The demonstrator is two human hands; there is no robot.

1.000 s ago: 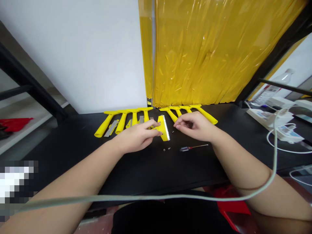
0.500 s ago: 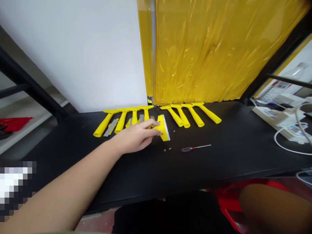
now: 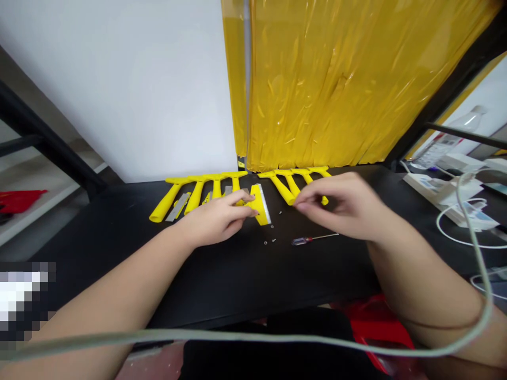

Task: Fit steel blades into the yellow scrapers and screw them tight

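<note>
My left hand grips a yellow scraper with a pale blade edge, thumb and fingers at its head; its handle is hidden by the hand. To the right, my right hand hovers above the table with thumb and index finger pinched together; anything between the tips is too small to make out. A tiny screw, a small nut and other little metal parts lie near the scraper. Just beyond them rests a screwdriver with a clear handle.
Several yellow scraper handles line the back of the black table, some behind my right hand. Metal blades lie among the left ones. A power strip with white cables stands right; a pale cable crosses in front.
My right hand has come in from the right, fingers pinched. The pale cable now crosses the foreground. Another tiny metal part shows beside the scraper's near corner; my left hand stays on the scraper.
</note>
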